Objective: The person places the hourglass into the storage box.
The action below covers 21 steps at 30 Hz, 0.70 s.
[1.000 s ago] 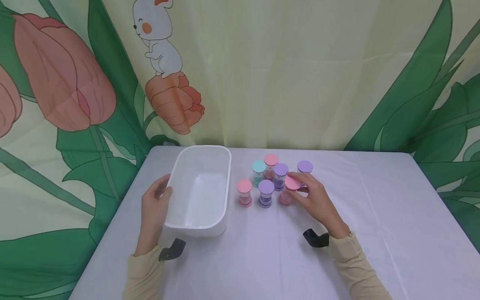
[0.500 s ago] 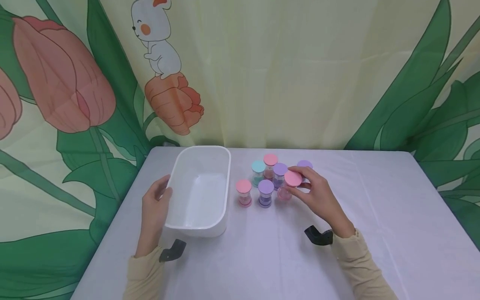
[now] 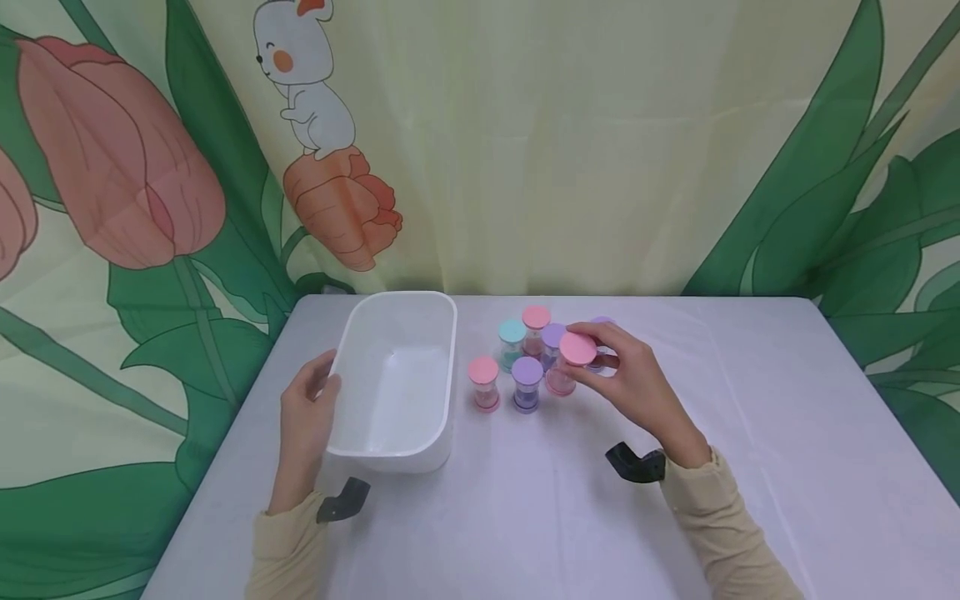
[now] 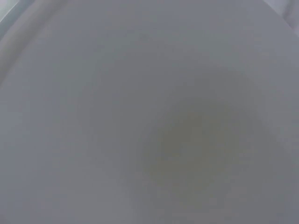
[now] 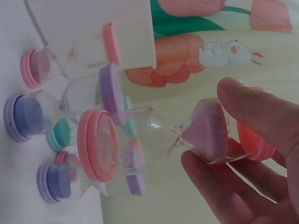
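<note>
My right hand (image 3: 633, 383) pinches a pink-capped hourglass (image 3: 577, 350) between thumb and fingers, near its upper cap. In the right wrist view this hourglass (image 5: 156, 135) hangs clear of the table, with pinkish sand in the bulb nearest my fingers. Beside it stand a purple hourglass (image 3: 527, 372), a pink hourglass (image 3: 483, 369), a teal hourglass (image 3: 512, 332) and another pink one behind. Further purple ones are partly covered by the held hourglass and my hand. My left hand (image 3: 306, 412) holds the left rim of a white tub (image 3: 431, 458); its fingertips are partly hidden.
A white cloth covers the table (image 3: 540, 517), and a printed curtain (image 3: 570, 150) hangs behind its far edge. The tub stands left of the hourglasses. Tub wall (image 4: 117, 116) fills nearly all of the left wrist view. Each wrist carries a black camera mount (image 3: 636, 463).
My right hand has raised the pink hourglass off the table and brought it slightly away from me. My left hand stays at the tub. The head view has shifted a little.
</note>
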Available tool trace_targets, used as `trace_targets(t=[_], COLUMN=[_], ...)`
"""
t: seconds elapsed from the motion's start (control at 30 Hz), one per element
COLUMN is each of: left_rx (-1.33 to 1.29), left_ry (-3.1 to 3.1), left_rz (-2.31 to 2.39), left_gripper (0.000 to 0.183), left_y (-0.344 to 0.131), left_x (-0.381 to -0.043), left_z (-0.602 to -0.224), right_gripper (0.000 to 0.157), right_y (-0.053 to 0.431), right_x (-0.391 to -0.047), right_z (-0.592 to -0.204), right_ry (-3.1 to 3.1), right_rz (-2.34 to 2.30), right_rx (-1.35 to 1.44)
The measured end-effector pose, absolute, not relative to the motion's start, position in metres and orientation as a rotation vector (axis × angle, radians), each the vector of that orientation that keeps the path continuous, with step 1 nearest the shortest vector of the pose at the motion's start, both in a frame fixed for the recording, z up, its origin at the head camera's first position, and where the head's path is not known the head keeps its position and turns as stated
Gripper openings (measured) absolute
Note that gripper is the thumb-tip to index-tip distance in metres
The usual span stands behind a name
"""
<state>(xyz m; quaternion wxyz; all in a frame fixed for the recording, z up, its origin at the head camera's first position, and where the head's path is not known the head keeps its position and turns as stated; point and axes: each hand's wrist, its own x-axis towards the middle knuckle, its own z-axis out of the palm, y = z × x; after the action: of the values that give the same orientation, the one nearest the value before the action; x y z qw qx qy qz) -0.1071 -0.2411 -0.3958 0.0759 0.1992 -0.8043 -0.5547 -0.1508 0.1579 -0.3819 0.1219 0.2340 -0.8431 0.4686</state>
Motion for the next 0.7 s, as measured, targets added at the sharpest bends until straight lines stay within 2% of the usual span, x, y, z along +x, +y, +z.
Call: trace_targets(t=[0.2,0.7], left_rx=[0.598,0.561], left_ry=[-2.421,-2.429], left_rz=[-1.677,-1.636], left_gripper=[0.045,0.044], left_y=[-0.242,-0.243], left_x=[-0.107,-0.106], left_z=[-0.395,-0.397], right_gripper=[0.055,0.048], right_y=[0.152,0.142], right_x=[-0.150,-0.147], right_z=[-0.372,-0.350], right_ry=[-2.466,-2.465], right_rz=[1.378,1.424], right_rx=[0.703,0.778])
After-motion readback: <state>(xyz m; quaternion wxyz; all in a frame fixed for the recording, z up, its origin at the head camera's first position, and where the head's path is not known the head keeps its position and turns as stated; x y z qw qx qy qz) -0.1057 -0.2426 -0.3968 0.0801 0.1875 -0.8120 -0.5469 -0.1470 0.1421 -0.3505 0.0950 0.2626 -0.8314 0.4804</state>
